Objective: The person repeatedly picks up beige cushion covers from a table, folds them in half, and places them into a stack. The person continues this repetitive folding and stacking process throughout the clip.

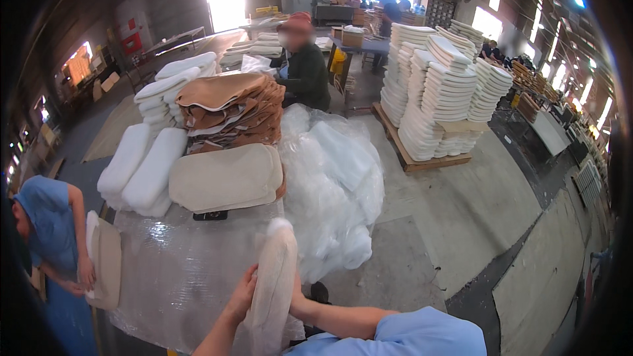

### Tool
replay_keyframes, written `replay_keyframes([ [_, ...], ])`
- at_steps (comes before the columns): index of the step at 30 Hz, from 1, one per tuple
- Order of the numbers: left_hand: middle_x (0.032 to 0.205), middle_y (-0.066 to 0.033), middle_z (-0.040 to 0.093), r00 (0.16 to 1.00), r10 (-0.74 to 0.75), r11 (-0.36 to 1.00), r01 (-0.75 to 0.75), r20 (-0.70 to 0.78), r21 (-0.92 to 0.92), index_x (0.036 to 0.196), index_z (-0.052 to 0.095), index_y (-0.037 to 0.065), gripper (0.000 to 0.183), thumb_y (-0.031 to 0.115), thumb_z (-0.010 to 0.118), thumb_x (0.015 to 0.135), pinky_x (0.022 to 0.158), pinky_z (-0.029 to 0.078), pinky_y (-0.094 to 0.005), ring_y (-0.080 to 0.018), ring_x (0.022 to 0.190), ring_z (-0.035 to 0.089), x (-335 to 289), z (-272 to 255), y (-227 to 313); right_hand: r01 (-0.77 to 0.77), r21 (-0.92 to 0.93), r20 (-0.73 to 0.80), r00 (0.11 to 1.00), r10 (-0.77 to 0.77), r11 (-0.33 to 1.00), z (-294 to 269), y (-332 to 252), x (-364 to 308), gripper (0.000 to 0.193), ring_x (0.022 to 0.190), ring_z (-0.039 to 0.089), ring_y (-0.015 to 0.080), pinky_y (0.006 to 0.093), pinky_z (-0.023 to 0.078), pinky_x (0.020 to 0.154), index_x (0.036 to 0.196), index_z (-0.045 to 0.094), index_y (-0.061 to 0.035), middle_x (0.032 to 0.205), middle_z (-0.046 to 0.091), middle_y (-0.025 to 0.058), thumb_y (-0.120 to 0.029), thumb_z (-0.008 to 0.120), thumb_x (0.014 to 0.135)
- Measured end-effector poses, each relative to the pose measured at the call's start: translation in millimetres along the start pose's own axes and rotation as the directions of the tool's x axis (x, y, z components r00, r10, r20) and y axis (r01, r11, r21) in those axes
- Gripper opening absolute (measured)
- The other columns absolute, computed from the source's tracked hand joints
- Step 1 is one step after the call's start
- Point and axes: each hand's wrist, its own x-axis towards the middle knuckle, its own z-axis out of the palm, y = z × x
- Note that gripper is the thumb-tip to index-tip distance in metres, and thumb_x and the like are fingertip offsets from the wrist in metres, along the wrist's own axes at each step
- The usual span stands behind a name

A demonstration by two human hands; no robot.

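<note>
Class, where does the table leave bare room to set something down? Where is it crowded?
Bare: the plastic sheet, between the pad at far left and the left hand holding a cushion, in front of the white pads and beige covers. Crowded: the far side, with those and the brown stack; the right, with bundled plastic.

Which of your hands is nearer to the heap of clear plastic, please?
Right. The right hand is at the beige cushion's right side, just below the plastic heap in the picture; the left hand is at the cushion's left side, farther from it.
</note>
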Motion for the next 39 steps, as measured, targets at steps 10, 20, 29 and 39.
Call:
replay_keyframes([
  [10, 0.136, -0.0240, 0.065, 0.973, -0.229, 0.934, 0.225, -0.017, 0.276, 0.151, 0.052, -0.002, 0.060, 0.043, 0.048, 0.112, 0.114, 0.043, -0.0405, -0.0336, 0.130, 0.060, 17.2, -22.3, -101.6, -0.072, -0.245, 0.085, 0.992, 0.095, 0.967, -61.9, 114.0, -24.6, 0.040, 0.120, 0.071, 0.0313, 0.0444, 0.056, 0.103, 0.138, 0.064, 0.0007, 0.128, 0.075, 0.0185, -0.020, 0.060, 0.104],
  [20, 0.094, -0.0062, 0.070, 0.890, -0.338, 0.834, 0.434, -0.306, 0.341, 0.114, 0.068, -0.001, 0.034, 0.031, 0.068, 0.106, 0.078, 0.050, -0.0308, -0.0125, 0.085, 0.060, 59.3, -7.9, -113.4, -0.432, 0.300, -0.189, 0.847, 0.497, 0.850, -110.4, 109.0, 0.2, 0.024, 0.087, 0.055, 0.0046, 0.0229, 0.044, 0.078, 0.116, 0.073, -0.0030, 0.098, 0.070, -0.0028, -0.024, 0.063, 0.111],
  [29, 0.079, -0.0095, 0.064, 0.900, -0.042, 0.787, 0.297, -0.434, 0.541, 0.101, 0.063, 0.001, 0.027, 0.026, 0.056, 0.111, 0.072, 0.048, -0.0351, -0.0178, 0.074, 0.056, 86.0, 32.0, -95.7, -0.455, 0.636, -0.186, 0.694, 0.696, 0.623, -104.8, 93.5, 0.2, 0.027, 0.091, 0.059, 0.0107, 0.0307, 0.050, 0.084, 0.110, 0.060, -0.0058, 0.098, 0.065, 0.0020, -0.027, 0.045, 0.118],
  [39, 0.086, -0.0222, 0.067, 0.910, 0.133, 0.664, 0.211, -0.392, 0.717, 0.104, 0.062, 0.005, 0.027, 0.029, 0.053, 0.112, 0.070, 0.050, -0.0481, -0.0439, 0.077, 0.065, 98.3, 37.3, -105.8, -0.411, 0.709, -0.335, 0.519, 0.786, 0.573, -106.6, 72.8, 65.6, 0.048, 0.090, 0.066, 0.0227, 0.0418, 0.055, 0.083, 0.101, 0.064, -0.0064, 0.096, 0.069, 0.0103, -0.047, 0.043, 0.115],
])
